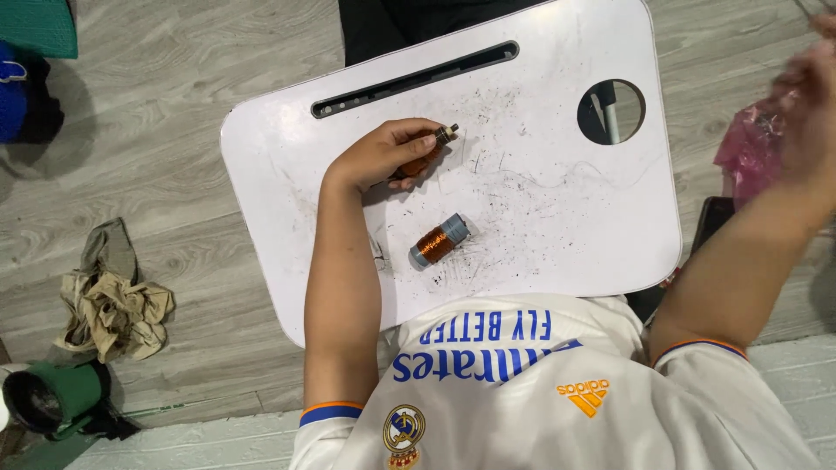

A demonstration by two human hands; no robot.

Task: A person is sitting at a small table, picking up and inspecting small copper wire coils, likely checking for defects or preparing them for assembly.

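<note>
Left hand (383, 155) closed around a copper-wound rotor (427, 157), shaft pointing up-right, on the white lap desk (540, 218); second copper coil (440, 241) just below it; right hand (810, 104) blurred, far right, grip indeterminate.

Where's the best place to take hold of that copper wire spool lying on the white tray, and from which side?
Grip the copper wire spool across its copper-wound middle, coming down from above. It lies on its side on the white tray, apart from everything, so both long flanks are free. The grey end cap faces up-right and gives less to pinch. The left hand already holds another part.
</note>
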